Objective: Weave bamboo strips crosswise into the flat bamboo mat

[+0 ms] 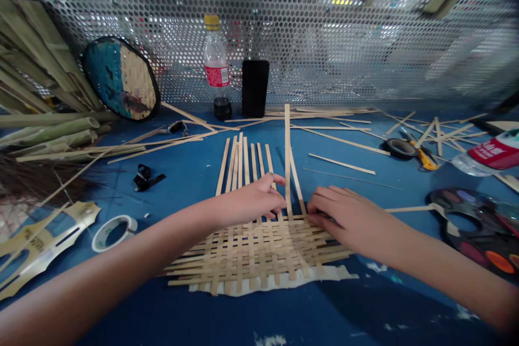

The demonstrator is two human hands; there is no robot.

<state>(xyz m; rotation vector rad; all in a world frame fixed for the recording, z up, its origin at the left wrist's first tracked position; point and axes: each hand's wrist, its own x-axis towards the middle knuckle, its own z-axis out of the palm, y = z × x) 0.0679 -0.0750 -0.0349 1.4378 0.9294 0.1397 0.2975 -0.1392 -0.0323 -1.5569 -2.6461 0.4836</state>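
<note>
A half-woven mat of pale bamboo strips [259, 251] lies on the blue table [182, 173], with loose upright strips [243, 165] running away from me. My left hand [253, 200] rests on the mat's far edge, fingers pinched on one upright strip. My right hand [338, 211] lies beside it on the right, fingers curled down onto the weave near the long strip [287, 157]. A white sheet [251, 285] shows under the mat's near edge.
Loose strips [340, 163] scatter over the table. A tape roll [114, 231] and black clip [144, 177] lie left, scissors [421, 155] and a paint palette [478, 227] right. A bottle [216, 67], black phone [255, 88] and woven fan [120, 78] stand by the perforated wall.
</note>
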